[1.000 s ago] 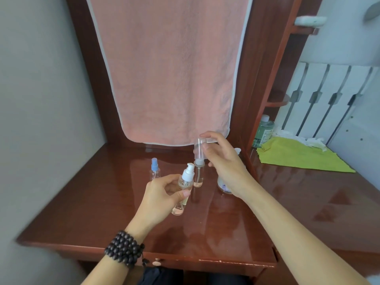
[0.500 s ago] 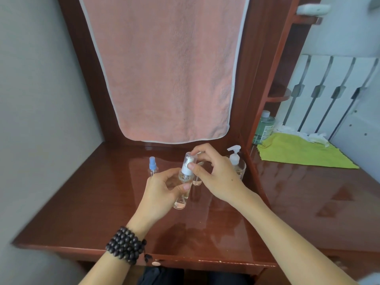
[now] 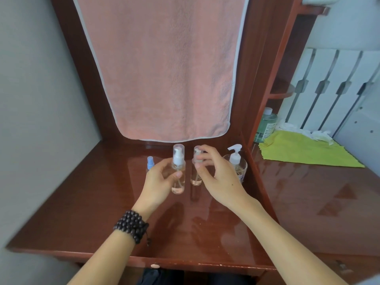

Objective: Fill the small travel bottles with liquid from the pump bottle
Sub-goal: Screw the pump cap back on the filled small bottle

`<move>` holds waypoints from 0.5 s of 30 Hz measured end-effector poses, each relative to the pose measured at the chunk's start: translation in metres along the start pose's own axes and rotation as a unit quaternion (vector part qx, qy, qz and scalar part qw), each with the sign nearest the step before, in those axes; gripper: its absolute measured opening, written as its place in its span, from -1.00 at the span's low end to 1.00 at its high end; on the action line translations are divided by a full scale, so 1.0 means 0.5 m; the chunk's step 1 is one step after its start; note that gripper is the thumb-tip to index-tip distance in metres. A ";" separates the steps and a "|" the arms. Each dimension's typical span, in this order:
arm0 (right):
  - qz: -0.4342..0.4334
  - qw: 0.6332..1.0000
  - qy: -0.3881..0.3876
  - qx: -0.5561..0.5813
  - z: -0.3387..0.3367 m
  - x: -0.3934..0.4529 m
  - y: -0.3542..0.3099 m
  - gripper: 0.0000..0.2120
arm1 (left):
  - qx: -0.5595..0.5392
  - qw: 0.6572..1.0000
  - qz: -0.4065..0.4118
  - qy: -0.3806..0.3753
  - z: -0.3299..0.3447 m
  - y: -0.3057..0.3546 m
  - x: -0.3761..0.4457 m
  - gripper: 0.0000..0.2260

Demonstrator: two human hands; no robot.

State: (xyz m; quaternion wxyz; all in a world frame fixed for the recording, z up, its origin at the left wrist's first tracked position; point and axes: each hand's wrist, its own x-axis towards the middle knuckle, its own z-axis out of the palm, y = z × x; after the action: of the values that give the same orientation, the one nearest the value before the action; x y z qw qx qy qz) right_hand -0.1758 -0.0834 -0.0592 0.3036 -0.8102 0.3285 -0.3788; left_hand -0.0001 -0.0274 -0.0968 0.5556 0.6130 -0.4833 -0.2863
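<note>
My left hand (image 3: 157, 179) grips a clear travel bottle (image 3: 178, 177) with a white pump head under a clear cap, and holds it upright just above the red-brown desk (image 3: 102, 202). A second clear travel bottle (image 3: 195, 177) stands right beside it on the desk. My right hand (image 3: 218, 177) has its thumb and fingertips curled round that bottle's capped top. The pump bottle (image 3: 236, 161), clear with a white pump, stands behind my right hand. A small bottle with a blue spray top (image 3: 150, 163) is partly hidden behind my left hand.
A pink towel (image 3: 164, 68) hangs over the back panel. A wooden upright with small shelves (image 3: 267, 99) borders the desk on the right. Past it are a green bottle (image 3: 265, 125), a lime cloth (image 3: 304, 149) and crumpled tissue (image 3: 316, 134).
My right hand brought a clear cap down onto the bottle in my left hand, let go of it, and moved right to the top of the second bottle. The camera tilted down.
</note>
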 end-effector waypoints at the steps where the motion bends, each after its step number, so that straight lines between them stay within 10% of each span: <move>1: 0.015 1.000 0.005 -0.004 0.001 -0.004 0.008 -0.62 | 0.008 1.000 -0.008 0.007 -0.001 -0.007 0.016 -0.76; 15: 0.092 0.995 -0.019 -0.032 0.025 -0.030 0.048 -0.65 | 0.070 0.995 -0.061 0.038 0.041 -0.082 0.097 -0.77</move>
State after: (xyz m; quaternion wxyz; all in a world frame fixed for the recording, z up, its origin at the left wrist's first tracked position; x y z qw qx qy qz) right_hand -0.1802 -0.0833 -0.0896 0.3171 -0.7928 0.4078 -0.3235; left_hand 0.0109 -0.0833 -0.1317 0.5105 0.6891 -0.4427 -0.2616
